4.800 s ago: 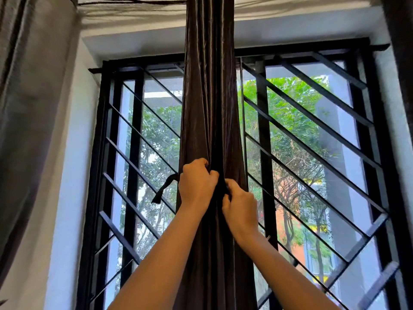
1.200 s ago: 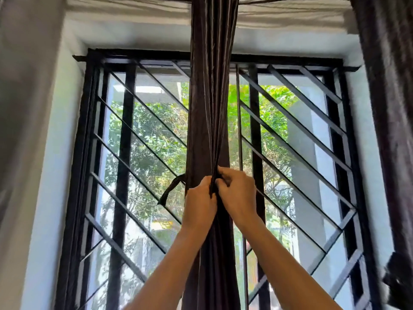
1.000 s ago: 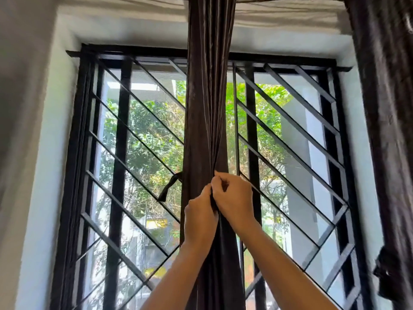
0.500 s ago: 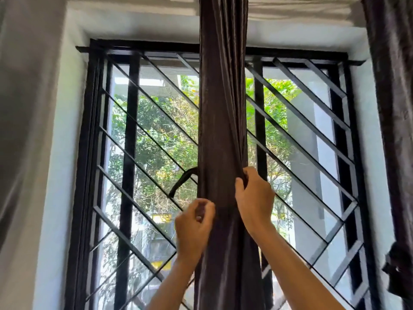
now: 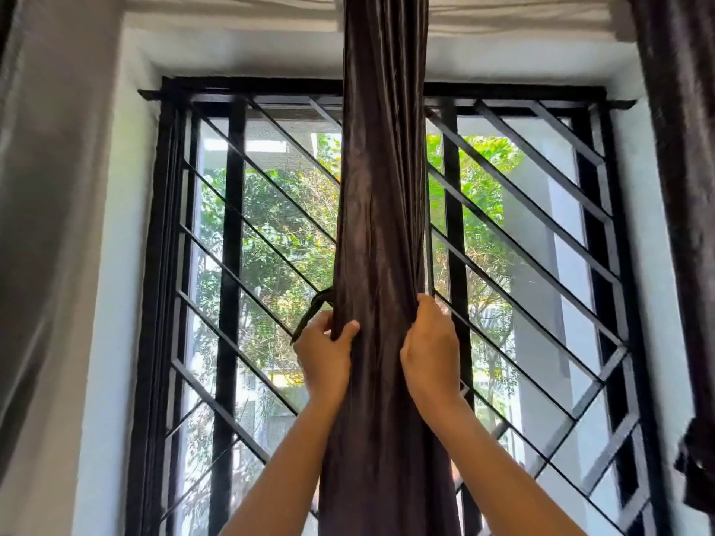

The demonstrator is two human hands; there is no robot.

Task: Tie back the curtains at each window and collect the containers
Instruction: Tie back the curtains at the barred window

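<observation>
A dark brown curtain (image 5: 381, 210) hangs bunched into one column down the middle of the window. My left hand (image 5: 324, 355) grips its left edge, thumb in front and fingers wrapped behind. A dark tie strip (image 5: 311, 311) sticks out to the left just above that hand. My right hand (image 5: 429, 350) grips the curtain's right edge at the same height, fingers curled into the folds. No containers are in view.
Behind the curtain is a black metal window grille (image 5: 247, 234) with diagonal bars, trees outside. A grey curtain (image 5: 42, 226) hangs at the far left. Another dark curtain (image 5: 685, 187) hangs at the far right, with a knot low down.
Both hands have moved apart from the front middle of the curtain to its two edges. The left hand, free half a second ago, now grips the left edge.
</observation>
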